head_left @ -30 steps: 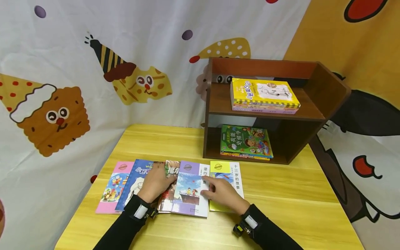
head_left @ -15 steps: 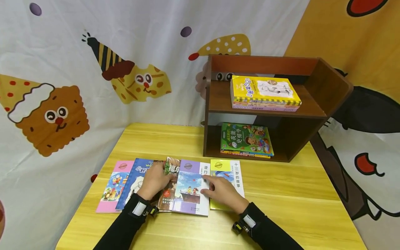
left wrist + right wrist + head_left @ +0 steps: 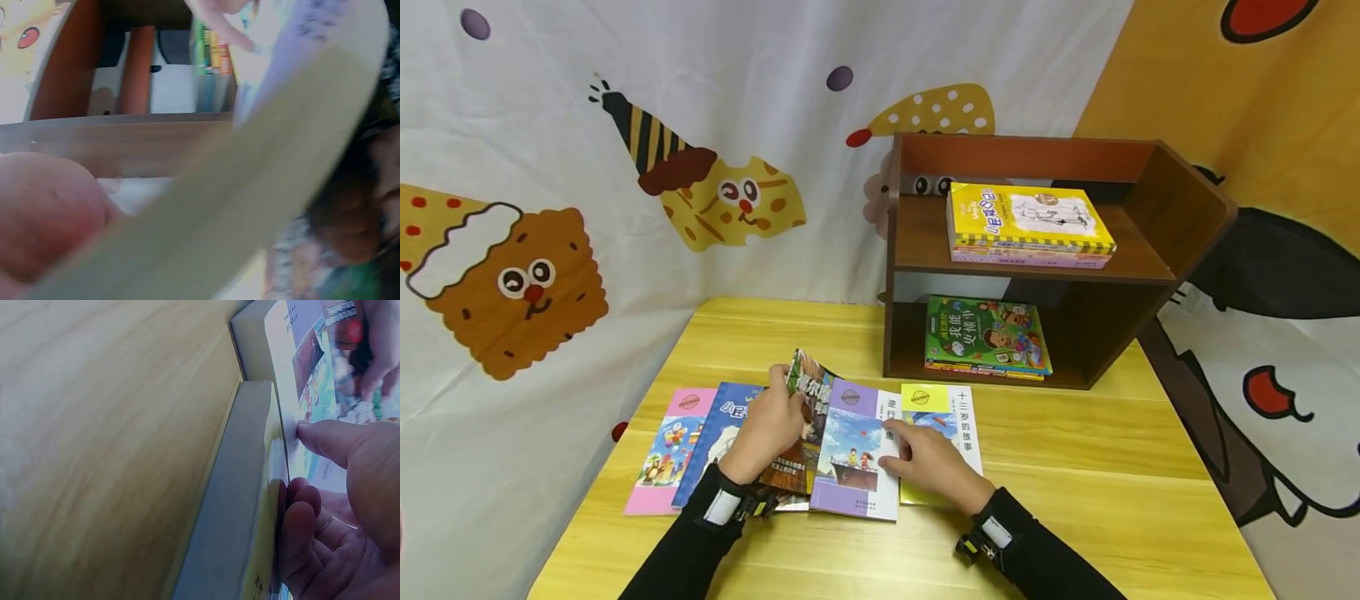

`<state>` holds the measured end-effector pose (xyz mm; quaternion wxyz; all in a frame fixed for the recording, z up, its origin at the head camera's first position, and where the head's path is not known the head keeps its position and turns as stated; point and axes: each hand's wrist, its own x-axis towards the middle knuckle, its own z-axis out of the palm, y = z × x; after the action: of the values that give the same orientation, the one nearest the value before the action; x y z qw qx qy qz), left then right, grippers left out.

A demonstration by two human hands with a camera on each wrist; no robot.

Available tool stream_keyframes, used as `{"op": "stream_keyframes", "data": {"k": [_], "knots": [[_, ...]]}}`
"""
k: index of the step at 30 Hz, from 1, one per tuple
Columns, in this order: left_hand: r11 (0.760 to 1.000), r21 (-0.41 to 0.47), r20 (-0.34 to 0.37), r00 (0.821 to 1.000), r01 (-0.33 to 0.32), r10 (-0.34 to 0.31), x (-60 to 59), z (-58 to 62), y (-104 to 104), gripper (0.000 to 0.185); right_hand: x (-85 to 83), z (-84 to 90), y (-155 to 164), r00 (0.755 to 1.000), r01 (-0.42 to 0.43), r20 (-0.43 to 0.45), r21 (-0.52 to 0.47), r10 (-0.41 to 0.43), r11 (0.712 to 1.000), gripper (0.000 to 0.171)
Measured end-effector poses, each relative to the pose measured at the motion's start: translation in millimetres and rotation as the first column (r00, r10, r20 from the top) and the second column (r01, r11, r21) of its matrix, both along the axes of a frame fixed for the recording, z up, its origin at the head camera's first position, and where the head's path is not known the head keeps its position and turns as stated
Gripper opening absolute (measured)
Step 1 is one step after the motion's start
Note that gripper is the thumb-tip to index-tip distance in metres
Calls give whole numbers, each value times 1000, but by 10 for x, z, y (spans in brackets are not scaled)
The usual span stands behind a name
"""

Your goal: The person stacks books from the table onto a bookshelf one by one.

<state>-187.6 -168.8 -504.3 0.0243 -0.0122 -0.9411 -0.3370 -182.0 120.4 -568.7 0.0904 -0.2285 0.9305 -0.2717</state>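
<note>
**Books in a fanned row, one tilted up**

A thin paperback with a dark green and brown cover (image 3: 801, 425) stands tilted, its far edge raised off the row, its near end low among the others. Just to its right a purple-and-white paperback with a sky picture (image 3: 857, 454) lies flat on the yellow wooden tabletop (image 3: 1075, 500), overlapping a yellow-and-white paperback (image 3: 943, 417) lying flat beside it.

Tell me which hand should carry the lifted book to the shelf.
Probably left: the left hand already grips the tilted book, while the right hand rests on the purple book.
</note>
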Motion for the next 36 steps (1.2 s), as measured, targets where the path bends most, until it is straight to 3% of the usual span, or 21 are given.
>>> {"op": "stream_keyframes", "data": {"k": [3, 8, 10, 13, 15, 18, 20, 22, 24, 28, 32, 36], "knots": [[999, -45, -111, 994, -7, 2, 23, 137, -36, 50, 3, -16, 2, 1000, 0, -8, 0, 0, 1000, 62], [998, -68, -312, 950, -19, -3, 31, 354, -45, 49, 5, -24, 26, 1000, 14, -18, -29, -14, 999, 59], [1000, -19, -341, 940, -1, -5, 27, 428, -18, 49, 0, -13, 56, 999, 28, 29, -84, -26, 996, 58], [992, 116, -335, 942, 54, -12, 38, 515, 57, 49, -7, 39, 124, 985, 90, 163, -222, -54, 971, 56], [968, 230, -319, 948, 99, -22, 49, 548, 130, 49, 1, 106, 173, 957, 176, 281, -354, -75, 919, 55], [914, 373, -301, 953, 158, -42, 56, 554, 257, 46, 18, 242, 213, 912, 292, 404, -518, -71, 804, 55], [874, 450, -289, 956, 181, -49, 48, 525, 339, 44, 31, 337, 211, 895, 330, 444, -587, -48, 739, 56], [839, 510, -281, 959, 190, -46, 41, 481, 422, 45, 51, 422, 195, 878, 352, 478, -625, -15, 697, 60], [801, 569, -255, 966, 188, -45, 45, 434, 509, 45, 81, 477, 181, 875, 360, 483, -632, -15, 687, 65], [735, 653, -211, 976, 182, -54, 59, 350, 693, 47, 157, 506, 178, 905, 338, 424, -679, -28, 652, 62], [707, 684, -192, 979, 181, -65, 37, 293, 827, 48, 187, 470, 200, 940, 303, 336, -733, -62, 609, 43], [691, 697, -163, 981, 191, -107, -3, 239, 871, 50, 206, 447, 235, 944, 317, 306, -736, -123, 598, 41]]}}
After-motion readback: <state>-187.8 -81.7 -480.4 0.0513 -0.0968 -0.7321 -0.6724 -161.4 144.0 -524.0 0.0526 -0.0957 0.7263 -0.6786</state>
